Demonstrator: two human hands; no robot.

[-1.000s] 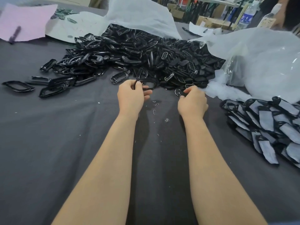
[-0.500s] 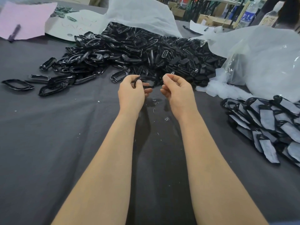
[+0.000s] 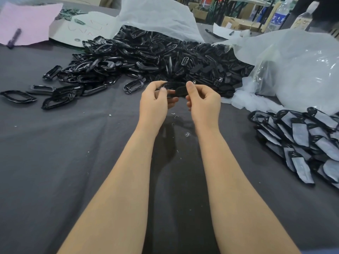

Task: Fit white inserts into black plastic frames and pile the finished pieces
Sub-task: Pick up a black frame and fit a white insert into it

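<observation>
Both left hand and right hand pinch one black frame (fingers clamped on its ends) beside the heap's edge.

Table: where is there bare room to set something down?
Bare gray cloth lies near-left, below the scattered frames, left of the left forearm. A narrower strip runs between the right forearm and the finished pile. The far side is crowded: frame heap, plastic bags.
</observation>
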